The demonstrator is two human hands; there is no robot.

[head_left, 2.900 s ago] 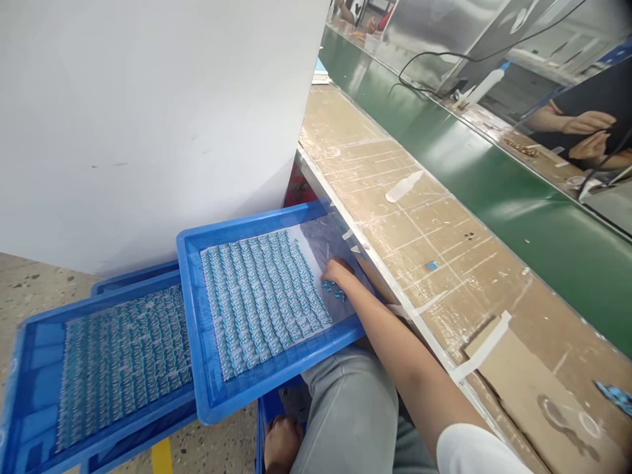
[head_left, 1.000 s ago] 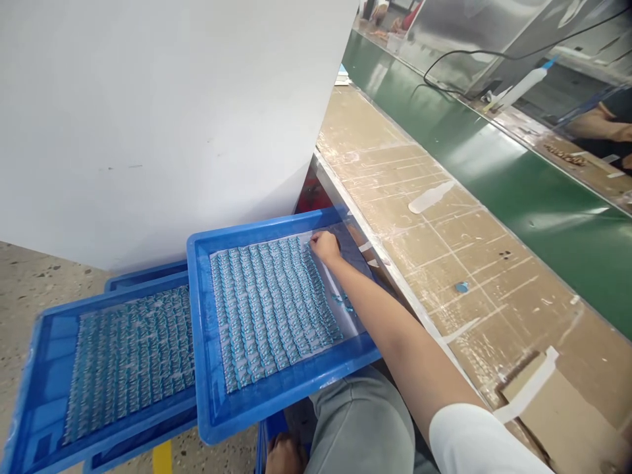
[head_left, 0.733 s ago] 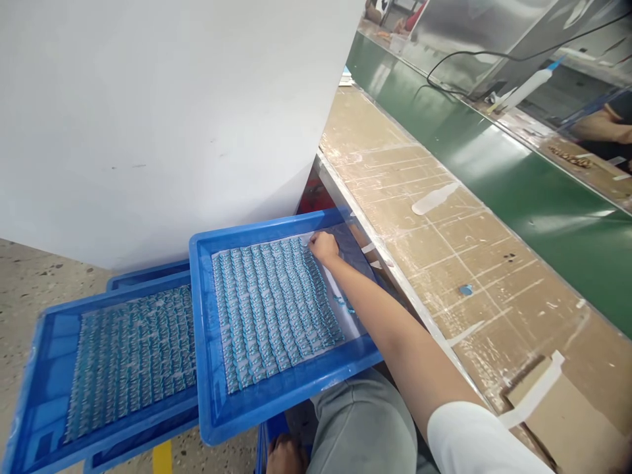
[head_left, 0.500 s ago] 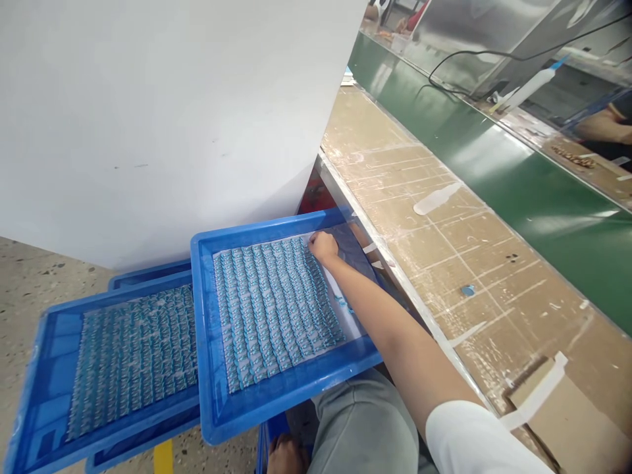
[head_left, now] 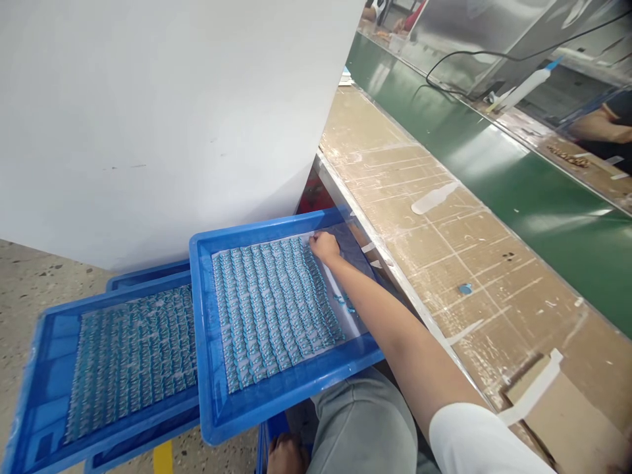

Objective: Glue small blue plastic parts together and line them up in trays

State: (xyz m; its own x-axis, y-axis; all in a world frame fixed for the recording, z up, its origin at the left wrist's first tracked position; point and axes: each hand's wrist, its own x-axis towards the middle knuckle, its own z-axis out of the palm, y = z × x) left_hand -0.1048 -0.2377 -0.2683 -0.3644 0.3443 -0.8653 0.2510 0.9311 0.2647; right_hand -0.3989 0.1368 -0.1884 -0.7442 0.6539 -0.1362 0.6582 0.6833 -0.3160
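Note:
My right hand (head_left: 325, 248) is at the far right corner of a white sheet (head_left: 353, 324) in a blue tray (head_left: 247, 415). Its fingers are pinched together; what they hold, if anything, is hidden. Close-set rows of small teal and silvery pieces (head_left: 271, 306) cover most of that sheet. A few loose teal pieces (head_left: 340, 299) lie to the right of the rows, beside my forearm. My left hand (head_left: 287, 454) is low at the bottom edge, near my knee, with its knuckles showing and its fingers mostly hidden.
A second blue tray (head_left: 37, 382) with similar rows stands to the left, on another tray. A white panel (head_left: 172, 131) rises behind. On the right, a worn workbench (head_left: 395, 171) carries a small blue disc (head_left: 465, 288), alongside a green belt (head_left: 474, 158). Another person's arm (head_left: 600, 125) shows beyond.
The view has shifted very slightly. My right hand stays at the same corner of the sheet, fingers still pinched, and the rows of pieces look the same.

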